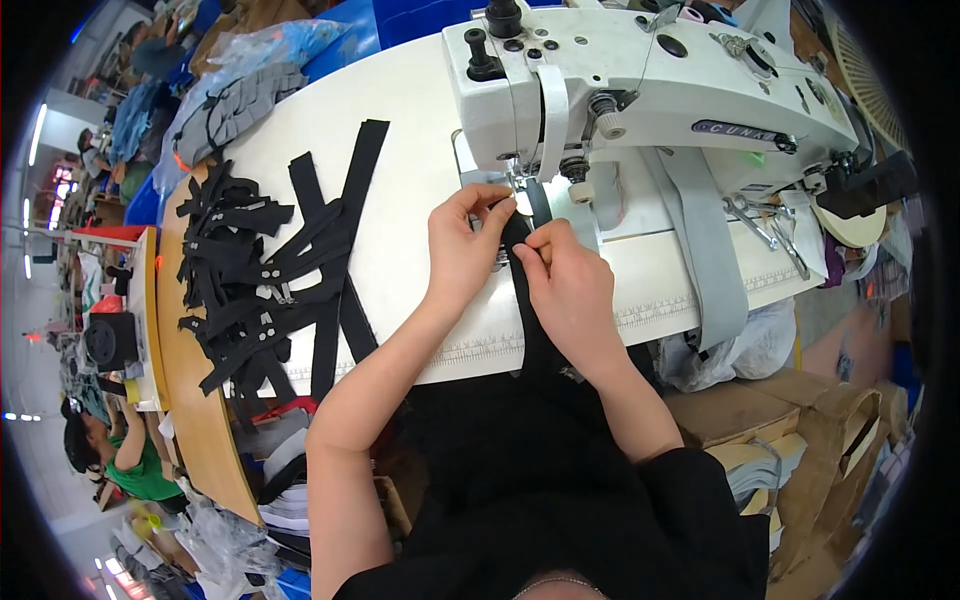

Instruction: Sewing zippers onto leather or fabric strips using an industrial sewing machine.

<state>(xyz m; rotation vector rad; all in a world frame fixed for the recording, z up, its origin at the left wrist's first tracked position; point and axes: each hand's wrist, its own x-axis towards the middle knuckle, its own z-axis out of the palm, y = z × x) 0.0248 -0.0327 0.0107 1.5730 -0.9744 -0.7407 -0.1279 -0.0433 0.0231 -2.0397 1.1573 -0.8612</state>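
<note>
A long black fabric strip (524, 310) runs from under the needle area of a white sewing machine (620, 60) down over the table's front edge. My left hand (462, 245) is closed in a pinch on the strip's upper part, fingertips close to the presser foot. Just to the right and slightly nearer, my right hand (572, 288) also pinches the strip, its fingers curled. The fingers hide part of the strip between them. On the left of the white table (420, 120) lies a tangled pile of black fabric strips (230, 240), some with small metal fittings.
A grey strip (708, 250) hangs over the front edge to the right. Beside it lie metal hand tools (765, 228). Cardboard boxes (750, 415) stand below right. A wooden table (195, 400) adjoins at left, with a person in green (145, 475) beyond it.
</note>
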